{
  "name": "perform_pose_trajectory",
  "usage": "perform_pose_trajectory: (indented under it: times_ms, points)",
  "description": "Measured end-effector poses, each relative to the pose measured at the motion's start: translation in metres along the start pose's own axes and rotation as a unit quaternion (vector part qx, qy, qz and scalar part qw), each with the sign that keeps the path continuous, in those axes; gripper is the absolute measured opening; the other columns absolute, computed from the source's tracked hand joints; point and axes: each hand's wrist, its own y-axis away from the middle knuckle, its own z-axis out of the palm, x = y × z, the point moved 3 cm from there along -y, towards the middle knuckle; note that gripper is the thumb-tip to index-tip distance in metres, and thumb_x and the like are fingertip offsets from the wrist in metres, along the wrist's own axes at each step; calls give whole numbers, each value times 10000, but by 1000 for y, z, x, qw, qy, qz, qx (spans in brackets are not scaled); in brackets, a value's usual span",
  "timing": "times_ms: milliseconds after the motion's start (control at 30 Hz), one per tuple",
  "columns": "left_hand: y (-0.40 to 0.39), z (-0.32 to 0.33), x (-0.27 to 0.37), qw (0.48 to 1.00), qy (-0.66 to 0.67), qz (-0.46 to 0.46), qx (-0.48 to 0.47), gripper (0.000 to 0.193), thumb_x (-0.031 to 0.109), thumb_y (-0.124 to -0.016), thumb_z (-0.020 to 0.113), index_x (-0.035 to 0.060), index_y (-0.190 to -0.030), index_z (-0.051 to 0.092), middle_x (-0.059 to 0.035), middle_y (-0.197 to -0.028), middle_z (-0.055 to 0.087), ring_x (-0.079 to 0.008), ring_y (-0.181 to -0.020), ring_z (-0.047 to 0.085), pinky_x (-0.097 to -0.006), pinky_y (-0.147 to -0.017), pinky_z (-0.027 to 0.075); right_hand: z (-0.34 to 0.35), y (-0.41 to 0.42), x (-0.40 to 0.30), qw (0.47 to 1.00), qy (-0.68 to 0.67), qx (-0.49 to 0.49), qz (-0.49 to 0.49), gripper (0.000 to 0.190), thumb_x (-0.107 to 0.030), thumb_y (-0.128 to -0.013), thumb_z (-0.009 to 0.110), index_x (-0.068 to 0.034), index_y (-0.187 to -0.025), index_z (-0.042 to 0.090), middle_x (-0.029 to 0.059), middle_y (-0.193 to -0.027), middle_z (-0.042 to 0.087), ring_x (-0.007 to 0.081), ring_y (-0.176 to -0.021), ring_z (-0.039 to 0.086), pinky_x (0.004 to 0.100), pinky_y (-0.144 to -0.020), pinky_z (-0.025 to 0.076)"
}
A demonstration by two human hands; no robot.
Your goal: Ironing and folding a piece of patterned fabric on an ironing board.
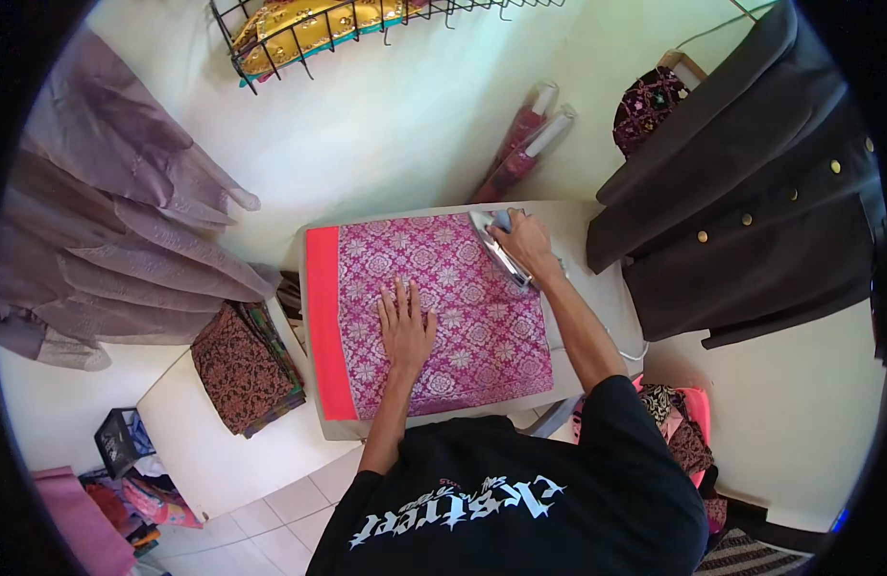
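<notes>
A magenta cloth with a silvery floral pattern and a plain red band along its left side lies flat on a pale ironing board. My left hand rests palm down on the left half of the cloth, fingers spread, holding nothing. My right hand grips the handle of a clothes iron at the cloth's upper right edge. The iron's metal soleplate edge shows on its left side; its underside is hidden. A pale cord shows at the board's right side.
Folded patterned cloths lie on a white table at the left. Mauve garments hang at the left, a dark buttoned jacket at the right. Wrapped rolls lean behind the board. A pink basket holds cloths at lower right.
</notes>
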Motion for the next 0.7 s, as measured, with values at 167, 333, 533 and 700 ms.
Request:
perform_pose_trajectory:
  times_ms: [167,333,533,700]
  points:
    - [0,-1,0,1000,5,-1,10,640,392,-986,473,12,-1489,365,-218,-1580,254,-482,-1437,213,-552,-1180,154,-4,6,-2,998,3,-10,-57,517,-520,-819,688,-80,-1086,643,228,-811,687,417,-780,674,529,-730,522]
    - [1,-7,-4,1000,27,-8,6,633,401,-981,484,47,-1494,374,-193,-1576,282,-461,-1434,242,-547,-1177,175,3,17,-17,978,39,-94,-179,500,-522,-821,680,-108,-1100,645,207,-829,695,394,-754,671,506,-695,523]
    - [2,-5,-9,1000,2,-3,28,626,408,-983,482,62,-1495,379,-175,-1569,305,-431,-1430,274,-534,-1174,193,17,9,-52,997,-8,-59,-50,462,-497,-839,680,-84,-1041,634,211,-830,688,407,-766,677,532,-700,528]
    - [8,-18,-24,999,-9,-33,39,598,396,-1015,430,56,-1502,365,-197,-1557,321,-397,-1432,294,-511,-1173,200,28,7,-77,997,-16,-27,-76,471,-495,-835,685,-61,-1009,628,219,-846,686,413,-775,675,535,-705,532]
